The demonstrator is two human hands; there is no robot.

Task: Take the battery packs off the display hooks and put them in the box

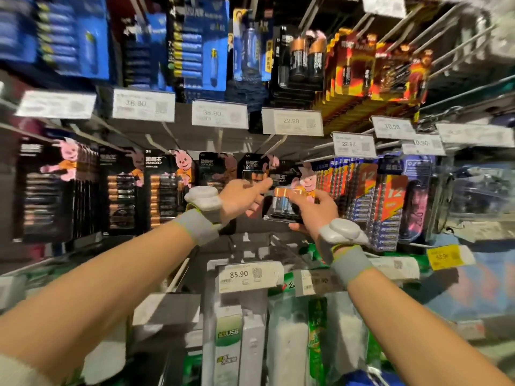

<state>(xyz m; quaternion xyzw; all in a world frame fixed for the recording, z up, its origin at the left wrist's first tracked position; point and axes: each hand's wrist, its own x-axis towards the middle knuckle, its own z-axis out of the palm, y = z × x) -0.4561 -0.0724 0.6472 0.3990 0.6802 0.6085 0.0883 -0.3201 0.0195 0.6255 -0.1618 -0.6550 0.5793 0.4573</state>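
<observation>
Premises: a shop display wall (195, 135) hung with carded batteries on wire hooks (274, 146), with price tags (291, 122) along each row.

Right hand (315, 210): fingers wrapped round the lower right side of a two-cell battery pack (282, 203), thumb beneath it. The hold looks firm.

Left hand (245, 196): fingers curled, thumb and forefinger at the pack's upper left corner, apparently pinching the card.

It cannot be told whether the pack's hang hole is clear of its hook. The box is not in view.

Risks, in my judgement:
- If the card is on the wire, a downward pull would tear the hole or bend the hook.
- The black packs (252, 167) just beyond the left hand could ride forward and drop.
- The blue-and-orange packs (387, 201) hang just right of the right hand, and a sideways withdrawal could knock them.
</observation>
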